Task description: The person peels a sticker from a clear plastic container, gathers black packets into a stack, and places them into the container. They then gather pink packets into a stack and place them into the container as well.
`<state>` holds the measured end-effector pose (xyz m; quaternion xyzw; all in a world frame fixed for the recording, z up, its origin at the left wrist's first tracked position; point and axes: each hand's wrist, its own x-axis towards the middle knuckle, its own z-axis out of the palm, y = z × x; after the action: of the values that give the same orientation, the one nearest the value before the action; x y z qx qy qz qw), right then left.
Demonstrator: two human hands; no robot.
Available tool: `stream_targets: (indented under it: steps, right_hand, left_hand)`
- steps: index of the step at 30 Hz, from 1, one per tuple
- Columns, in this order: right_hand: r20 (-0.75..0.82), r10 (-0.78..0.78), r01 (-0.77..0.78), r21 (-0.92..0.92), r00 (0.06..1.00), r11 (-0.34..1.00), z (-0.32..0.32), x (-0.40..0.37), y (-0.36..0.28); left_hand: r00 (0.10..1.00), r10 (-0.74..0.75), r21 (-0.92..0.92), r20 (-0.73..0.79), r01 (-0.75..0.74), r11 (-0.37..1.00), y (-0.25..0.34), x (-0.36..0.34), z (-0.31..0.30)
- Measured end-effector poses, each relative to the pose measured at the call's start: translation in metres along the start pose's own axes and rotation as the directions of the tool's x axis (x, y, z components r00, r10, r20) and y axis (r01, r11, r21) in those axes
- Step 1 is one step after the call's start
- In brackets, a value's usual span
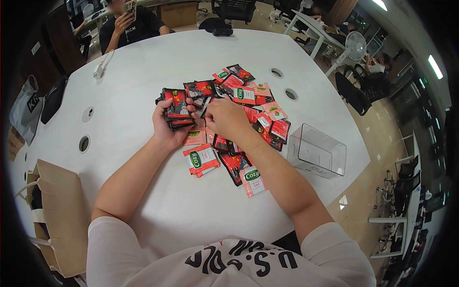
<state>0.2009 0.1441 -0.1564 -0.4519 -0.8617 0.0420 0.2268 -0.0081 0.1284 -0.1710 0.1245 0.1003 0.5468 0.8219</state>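
My left hand (164,125) is wrapped around a stack of black-and-red sachets (175,102), held above the table left of the pile. My right hand (228,116) reaches into the loose pile, its fingers curled and pinched at the dark edge of a sachet; its fingertips are partly hidden. Around it lie mixed black-and-red sachets (199,88) and pink-and-white Cozy sachets (244,94), overlapping. Closer to me are more Cozy sachets (201,160) and a black-and-red sachet (233,167).
A clear plastic box (318,152) lies right of the pile on the white table (129,91). A white charger with cable (98,71) and a black case (222,30) sit farther off. A beige bag (62,210) stands at left. Across the table, a person (138,31) holds a phone.
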Motion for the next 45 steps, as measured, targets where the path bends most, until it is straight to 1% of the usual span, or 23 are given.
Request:
stream_targets:
  steps: [2, 5, 11, 14, 15, 17, 18, 20, 21, 23, 24, 25, 26, 28, 29, 32, 35, 38, 39, 41, 43, 44, 45]
  right_hand:
    - [-0.014, -0.076, 0.076, 0.009, 0.997, 0.997, 0.0, -0.001, 0.002]
    - [0.017, -0.021, 0.019, 0.098, 1.0, 0.995, -0.012, -0.004, -0.007]
    - [-0.011, -0.031, 0.032, 0.033, 0.999, 0.999, -0.001, -0.003, -0.004]
    - [-0.247, -0.077, 0.095, 0.065, 0.966, 0.993, 0.006, 0.0, 0.001]
    - [-0.349, -0.027, 0.087, 0.157, 0.937, 0.984, 0.002, 0.003, 0.0]
    - [-0.522, 0.098, 0.098, 0.335, 0.847, 0.937, -0.016, 0.01, -0.009]
    - [-0.519, 0.219, 0.073, 0.484, 0.826, 0.872, -0.024, 0.011, -0.016]
    - [-0.455, 0.454, 0.042, 0.74, 0.766, 0.671, -0.036, 0.012, -0.025]
    - [-0.489, 0.437, 0.123, 0.76, 0.754, 0.638, -0.034, 0.013, -0.026]
    - [-0.59, 0.209, 0.257, 0.606, 0.78, 0.753, -0.029, 0.011, -0.033]
    - [-0.622, 0.088, 0.326, 0.519, 0.778, 0.79, -0.029, 0.007, -0.038]
    - [-0.496, -0.01, 0.295, 0.501, 0.868, 0.813, -0.036, 0.002, -0.048]
    - [-0.44, -0.136, 0.34, 0.427, 0.888, 0.838, -0.031, 0.001, -0.047]
    - [-0.285, -0.371, 0.447, 0.282, 0.884, 0.849, -0.018, 0.001, -0.045]
    - [-0.247, -0.33, 0.402, 0.353, 0.911, 0.845, -0.014, 0.0, -0.042]
    - [-0.162, -0.321, 0.359, 0.472, 0.933, 0.805, -0.021, 0.003, -0.033]
    - [-0.055, -0.297, 0.268, 0.609, 0.953, 0.746, -0.025, 0.002, -0.03]
    - [-0.098, -0.277, 0.277, 0.613, 0.956, 0.739, -0.029, 0.004, -0.023]
    - [-0.12, -0.179, 0.215, 0.582, 0.977, 0.784, -0.03, 0.007, -0.018]
    - [-0.17, 0.01, 0.081, 0.521, 0.985, 0.85, -0.035, 0.013, 0.0]
    - [-0.224, 0.118, -0.053, 0.278, 0.967, 0.959, -0.019, 0.01, 0.036]
    - [-0.262, 0.167, -0.131, 0.15, 0.95, 0.98, -0.01, 0.008, 0.05]
    - [-0.219, 0.224, -0.204, 0.109, 0.95, 0.973, -0.006, 0.007, 0.053]
  left_hand:
    - [1.0, 0.004, 0.005, 0.001, -0.004, 1.0, -0.001, -0.001, 0.002]
    - [1.0, -0.006, -0.001, 0.01, 0.006, 1.0, 0.0, -0.001, 0.0]
    - [0.999, 0.007, 0.049, -0.037, -0.005, 0.999, -0.001, 0.0, 0.004]
    - [0.998, 0.05, 0.08, -0.029, -0.048, 0.996, -0.001, 0.002, 0.0]
    - [0.998, 0.044, 0.071, -0.046, -0.041, 0.997, -0.001, 0.003, 0.0]
    - [0.996, 0.033, 0.052, -0.079, -0.029, 0.998, -0.001, 0.002, 0.001]
    - [0.998, 0.013, 0.061, -0.064, -0.009, 0.998, -0.001, 0.001, 0.0]
    - [0.999, -0.034, 0.085, -0.033, 0.037, 0.996, -0.001, 0.0, 0.001]
    - [0.999, -0.028, 0.107, -0.043, 0.033, 0.994, -0.002, 0.0, 0.004]
    - [0.998, -0.016, 0.153, -0.063, 0.025, 0.988, -0.005, -0.001, 0.011]
    - [0.999, -0.02, 0.184, -0.042, 0.027, 0.983, -0.005, -0.004, 0.014]
    - [0.999, -0.024, 0.215, -0.021, 0.028, 0.976, -0.005, -0.008, 0.017]
    - [1.0, -0.029, 0.246, -0.001, 0.028, 0.969, -0.004, -0.009, 0.018]
    - [0.997, -0.079, 0.207, 0.0, 0.077, 0.975, -0.002, -0.006, 0.01]
    - [0.995, -0.102, 0.185, 0.001, 0.1, 0.978, 0.0, -0.003, 0.005]
    - [0.993, -0.119, 0.206, 0.019, 0.113, 0.972, 0.004, 0.002, -0.011]
    - [0.989, -0.141, 0.183, -0.052, 0.149, 0.972, -0.002, -0.006, 0.019]
    - [0.994, -0.111, 0.208, 0.014, 0.105, 0.972, 0.0, -0.006, 0.005]
    - [0.994, -0.111, 0.196, 0.008, 0.108, 0.975, 0.001, -0.005, 0.002]
    - [0.995, -0.104, 0.168, -0.004, 0.103, 0.98, 0.002, -0.002, -0.001]
    - [0.994, -0.1, 0.112, -0.032, 0.103, 0.988, -0.001, -0.002, 0.005]
    - [0.994, -0.102, 0.085, -0.045, 0.106, 0.991, -0.002, -0.002, 0.008]
    - [0.994, -0.105, 0.095, -0.036, 0.108, 0.99, -0.002, -0.002, 0.009]
